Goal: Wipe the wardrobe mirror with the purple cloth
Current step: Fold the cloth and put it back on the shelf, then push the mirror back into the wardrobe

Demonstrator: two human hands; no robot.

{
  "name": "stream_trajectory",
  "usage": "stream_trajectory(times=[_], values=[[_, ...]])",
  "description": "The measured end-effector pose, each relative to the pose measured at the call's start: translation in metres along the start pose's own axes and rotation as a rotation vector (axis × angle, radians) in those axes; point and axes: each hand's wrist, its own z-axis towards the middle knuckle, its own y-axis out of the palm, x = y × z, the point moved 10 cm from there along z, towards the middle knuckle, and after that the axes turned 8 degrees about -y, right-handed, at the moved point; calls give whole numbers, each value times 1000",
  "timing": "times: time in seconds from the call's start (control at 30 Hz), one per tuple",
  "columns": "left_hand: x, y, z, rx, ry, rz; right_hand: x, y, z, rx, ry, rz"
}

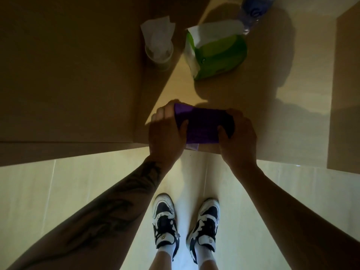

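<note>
A folded purple cloth (202, 125) lies at the near edge of a light wooden tabletop (272, 117). My left hand (165, 131) grips its left end, fingers curled over the top. My right hand (239, 133) holds its right end, thumb pressed on the cloth. A small pale tag hangs from the cloth's underside at the table edge. No wardrobe mirror is visible in this downward view.
On the table behind the cloth stand a green tissue pack (216, 53), a clear cup stuffed with tissue (158, 47) and a plastic water bottle (253, 10). A brown panel (68, 75) fills the left. Below are pale floor tiles (78, 191) and my sneakers (165, 221).
</note>
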Motion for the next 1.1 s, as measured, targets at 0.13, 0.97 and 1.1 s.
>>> stream_trajectory(times=[0.13, 0.97, 1.1], values=[[14, 5, -13, 16, 165, 383, -12, 5, -9, -46, -85, -374], [239, -341, -187, -279, 209, 506, -308, -263, -159, -341, -276, -487], [283, -372, -205, -246, 235, 448, -340, -320, -180, -309, -283, -499]])
